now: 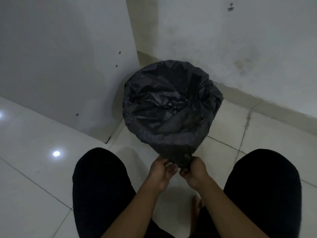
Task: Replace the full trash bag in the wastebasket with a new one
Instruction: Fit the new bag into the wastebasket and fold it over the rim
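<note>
A white panel [60,66] is standing at the left on the tiled floor [34,169]. Beside the person's left knee [99,177], the left hand [161,170] is gripping a gathered bunch of the black trash bag [171,103], fingers curled tight on the plastic. The bag is lying open over the wastebasket, hiding it, in the corner. The right hand [193,170] is pinching the same bunch, fingers clamped on it, just beside the left hand. The right knee [264,182] and the wall [240,40] are filling the right.
</note>
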